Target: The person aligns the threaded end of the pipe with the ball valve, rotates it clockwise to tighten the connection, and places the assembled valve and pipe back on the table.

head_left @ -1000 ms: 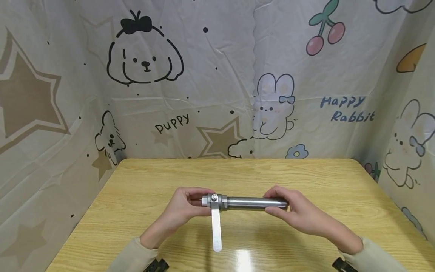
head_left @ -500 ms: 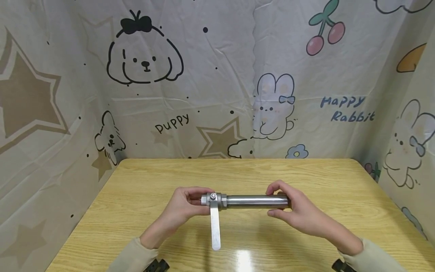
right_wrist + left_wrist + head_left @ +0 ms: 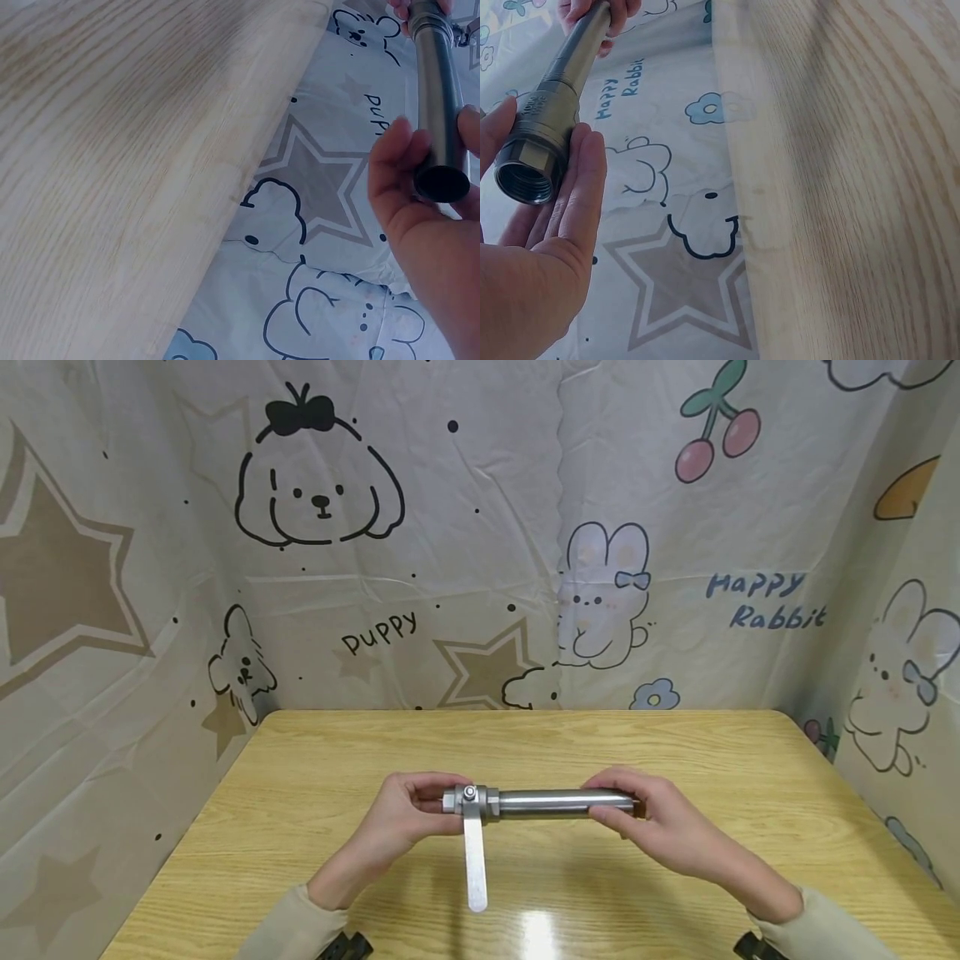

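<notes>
A steel ball valve (image 3: 489,805) with a flat silver lever (image 3: 476,864) hangs over the table, joined to a smooth metal pipe (image 3: 551,803). My left hand (image 3: 408,814) holds the valve body between thumb and fingers. In the left wrist view the valve's threaded opening (image 3: 526,180) faces the camera. At the other end my right hand (image 3: 648,814) grips the pipe, thumb on the near side and fingers on the far side. The pipe's dark round end (image 3: 441,184) shows in the right wrist view. The lever points toward me, square to the pipe.
Below the hands lies a light wood-grain table (image 3: 360,739). A pale printed curtain (image 3: 465,552) with cartoon animals and stars hangs behind it and on both sides.
My right hand loosened its fingers from the pipe half a second ago and now has closed them round it again. The left hand stays put; valve and pipe shifted very slightly left.
</notes>
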`<state>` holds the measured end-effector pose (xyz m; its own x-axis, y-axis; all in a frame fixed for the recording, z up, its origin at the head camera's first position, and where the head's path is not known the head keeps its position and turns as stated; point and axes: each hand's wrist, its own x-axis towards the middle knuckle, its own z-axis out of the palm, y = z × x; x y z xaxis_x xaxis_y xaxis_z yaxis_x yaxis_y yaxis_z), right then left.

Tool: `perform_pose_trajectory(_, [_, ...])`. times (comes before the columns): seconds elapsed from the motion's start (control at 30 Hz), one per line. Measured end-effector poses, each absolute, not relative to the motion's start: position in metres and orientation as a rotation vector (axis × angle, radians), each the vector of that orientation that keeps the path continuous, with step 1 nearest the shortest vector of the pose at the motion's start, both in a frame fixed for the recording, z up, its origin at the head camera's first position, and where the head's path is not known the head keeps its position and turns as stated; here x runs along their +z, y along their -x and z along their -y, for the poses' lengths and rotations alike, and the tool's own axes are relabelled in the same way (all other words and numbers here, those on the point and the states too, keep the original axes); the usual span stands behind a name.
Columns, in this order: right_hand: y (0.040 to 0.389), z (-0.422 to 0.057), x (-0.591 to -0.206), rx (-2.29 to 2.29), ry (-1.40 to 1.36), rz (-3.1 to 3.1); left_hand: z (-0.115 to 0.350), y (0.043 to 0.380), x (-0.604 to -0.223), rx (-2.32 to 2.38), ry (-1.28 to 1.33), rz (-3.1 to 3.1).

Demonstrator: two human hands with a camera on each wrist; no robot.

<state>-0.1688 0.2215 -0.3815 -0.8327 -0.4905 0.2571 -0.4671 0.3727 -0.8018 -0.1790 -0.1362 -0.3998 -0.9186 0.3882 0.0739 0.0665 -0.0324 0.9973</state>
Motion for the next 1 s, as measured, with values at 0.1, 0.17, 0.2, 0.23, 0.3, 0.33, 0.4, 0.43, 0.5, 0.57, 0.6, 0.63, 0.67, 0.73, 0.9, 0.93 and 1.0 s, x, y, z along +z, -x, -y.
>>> perform_pose_trajectory(0.1, [0.1688, -0.2216, -0.3819, -1.520, 0.894, -2.564, 0.1360, 0.1795, -0.3998, 2.054, -0.486, -2.007])
perform_pose_trajectory(0.17, [0.1685, -0.2215, -0.3820, -1.535, 0.889, -2.553, 0.1358, 0.1798, -0.3997, 2.056, -0.485, -2.005])
perform_pose_trajectory(0.2, [0.1685, -0.2215, -0.3821, -1.540, 0.891, -2.549, 0.1357, 0.1799, -0.3996, 2.058, -0.486, -2.006])
perform_pose_trajectory(0.23, [0.1683, -0.2213, -0.3820, -1.546, 0.900, -2.546, 0.1357, 0.1800, -0.3995, 2.059, -0.486, -2.006])
perform_pose_trajectory(0.3, [0.1681, -0.2211, -0.3814, -1.559, 0.924, -2.543, 0.1357, 0.1801, -0.3995, 2.061, -0.488, -2.005])
perform_pose_trajectory(0.33, [0.1679, -0.2210, -0.3810, -1.564, 0.948, -2.538, 0.1357, 0.1800, -0.3994, 2.062, -0.489, -2.003])
perform_pose_trajectory(0.4, [0.1677, -0.2209, -0.3806, -1.573, 0.984, -2.533, 0.1357, 0.1799, -0.3994, 2.063, -0.491, -2.000])
perform_pose_trajectory(0.43, [0.1675, -0.2208, -0.3803, -1.581, 0.994, -2.528, 0.1357, 0.1798, -0.3993, 2.062, -0.491, -1.999])
perform_pose_trajectory(0.5, [0.1676, -0.2211, -0.3804, -1.593, 1.009, -2.521, 0.1357, 0.1797, -0.3992, 2.062, -0.489, -1.998])
perform_pose_trajectory(0.57, [0.1682, -0.2219, -0.3811, -1.602, 0.999, -2.514, 0.1358, 0.1796, -0.3991, 2.061, -0.487, -1.997])
perform_pose_trajectory(0.6, [0.1686, -0.2224, -0.3814, -1.604, 0.991, -2.515, 0.1359, 0.1795, -0.3992, 2.060, -0.486, -1.998])
perform_pose_trajectory(0.63, [0.1690, -0.2230, -0.3816, -1.601, 0.975, -2.519, 0.1362, 0.1795, -0.3993, 2.060, -0.485, -1.999])
perform_pose_trajectory(0.67, [0.1696, -0.2236, -0.3821, -1.597, 0.959, -2.522, 0.1364, 0.1796, -0.3995, 2.060, -0.485, -1.998])
perform_pose_trajectory(0.73, [0.1705, -0.2246, -0.3823, -1.573, 0.925, -2.542, 0.1372, 0.1798, -0.4000, 2.057, -0.485, -1.998])
perform_pose_trajectory(0.9, [0.1715, -0.2254, -0.3815, -1.507, 0.860, -2.556, 0.1380, 0.1805, -0.4004, 2.055, -0.484, -1.994])
perform_pose_trajectory(0.93, [0.1715, -0.2255, -0.3814, -1.503, 0.853, -2.546, 0.1377, 0.1804, -0.4001, 2.055, -0.487, -1.993])
perform_pose_trajectory(1.0, [0.1707, -0.2253, -0.3809, -1.510, 0.846, -2.516, 0.1370, 0.1806, -0.3996, 2.049, -0.489, -1.993])
